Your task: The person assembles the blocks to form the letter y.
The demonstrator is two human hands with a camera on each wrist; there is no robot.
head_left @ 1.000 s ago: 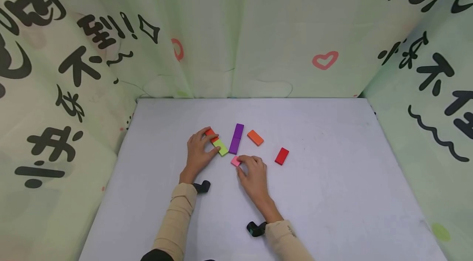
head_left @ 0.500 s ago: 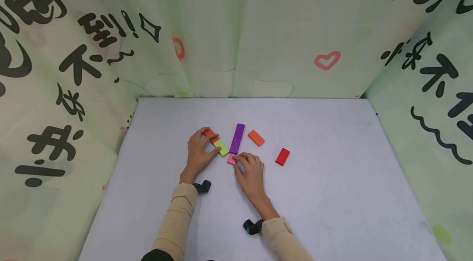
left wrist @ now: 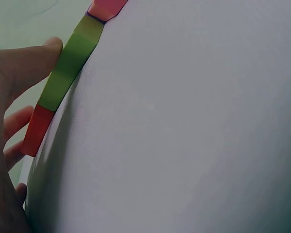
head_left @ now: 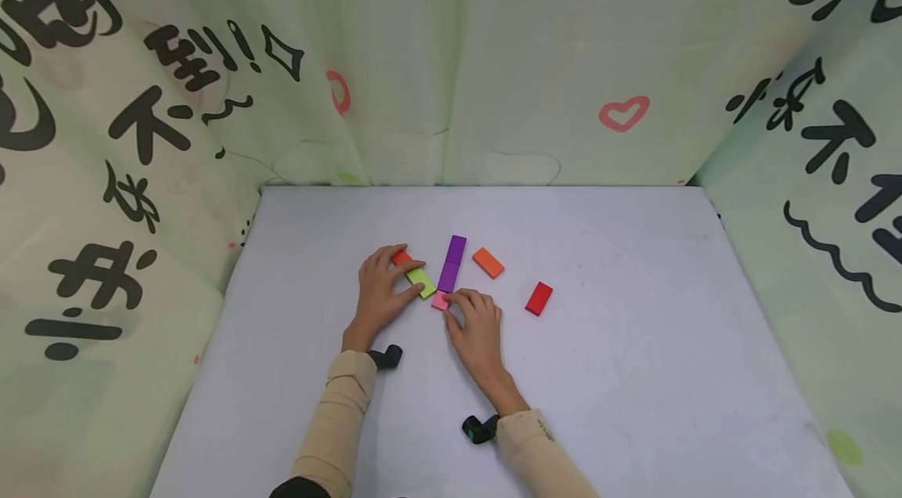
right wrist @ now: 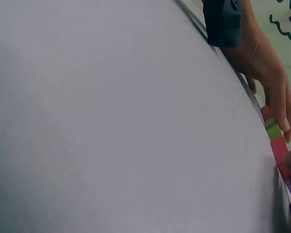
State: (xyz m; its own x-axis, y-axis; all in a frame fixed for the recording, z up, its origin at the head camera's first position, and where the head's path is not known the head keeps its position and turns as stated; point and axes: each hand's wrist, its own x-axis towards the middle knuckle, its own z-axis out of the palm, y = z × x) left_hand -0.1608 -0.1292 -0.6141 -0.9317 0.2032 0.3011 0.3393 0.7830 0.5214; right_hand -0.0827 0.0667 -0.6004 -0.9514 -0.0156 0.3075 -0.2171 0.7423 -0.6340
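Observation:
In the head view, my left hand holds a lime-green block between thumb and index finger. A red-orange block lies end to end with it, partly hidden under the fingers. My right hand pinches a small pink block at the near end of two purple blocks set in a line. The pink block sits close beside the green one's near end; whether they touch I cannot tell. In the left wrist view, the thumb presses the green block, and fingers show behind the red-orange block.
An orange block lies right of the purple ones, and a red block farther right. All rest on a white table. Printed curtains enclose its back and sides.
My right hand has slid the pink block left and slightly away from me, up to the purple blocks' near end. My left index finger has shifted a little right along the green block.

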